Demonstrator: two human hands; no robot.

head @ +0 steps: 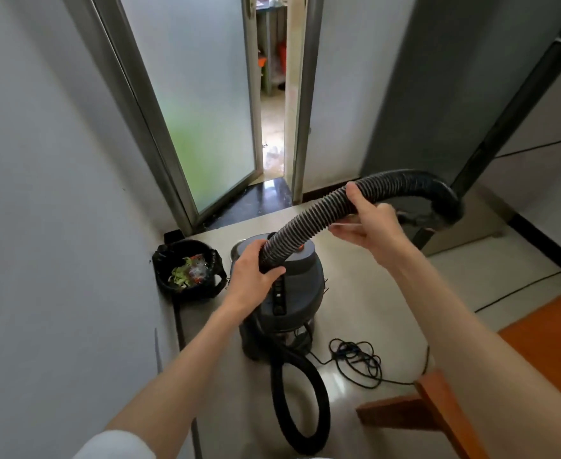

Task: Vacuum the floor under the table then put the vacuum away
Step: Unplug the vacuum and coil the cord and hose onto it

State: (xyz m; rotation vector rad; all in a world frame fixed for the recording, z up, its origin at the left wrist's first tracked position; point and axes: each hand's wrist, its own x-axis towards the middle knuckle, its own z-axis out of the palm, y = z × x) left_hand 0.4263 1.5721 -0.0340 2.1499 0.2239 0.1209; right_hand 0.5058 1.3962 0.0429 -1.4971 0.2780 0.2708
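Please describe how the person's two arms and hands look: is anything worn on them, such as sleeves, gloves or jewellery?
Both forearms are bare. The left hand and right hand wear no gloves, and no rings, watch or bracelet show. A white short sleeve covers the left upper arm at the bottom edge; the right sleeve is out of view.

I am seeing the vacuum (292, 286) showing as matt grey plastic, and its hose (308, 223) as ribbed black plastic, the ridges catching pale light. The floor (365, 276) is gleaming as smooth, glossy tile. The door (206, 104) is looking like frosted glass in a brushed metal frame. The bin (186, 270) is wearing a shiny, crinkled black plastic liner. The table (537, 352) is showing smooth reddish-brown wood. The cord (355, 359) is lying thin, black and slightly glossy.
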